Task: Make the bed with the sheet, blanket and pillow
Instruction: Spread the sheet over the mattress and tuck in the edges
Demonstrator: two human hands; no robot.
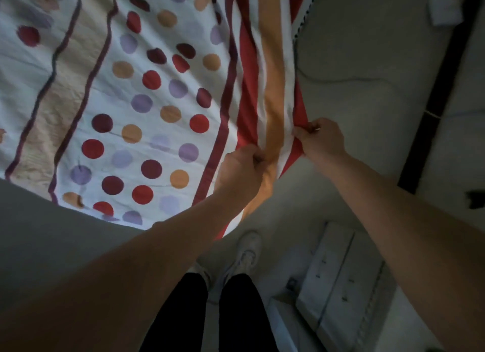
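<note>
A white sheet [147,94] with red, purple and orange dots and red, white and orange stripes along one side lies spread over the bed, filling the upper left. My left hand [240,168] is closed on the striped edge near the orange band. About a hand's width to the right, my right hand [319,136] pinches the red corner of the same edge. The striped part hangs off the bed between both hands. No blanket or pillow is in view.
A pale mattress side or bed surface [52,233] shows at lower left. My legs and white shoes [246,249] stand on light floor. A white drawer unit [338,278] sits at lower right, a dark strip [433,97] runs along the right, and a thin cable [341,80] lies on the floor.
</note>
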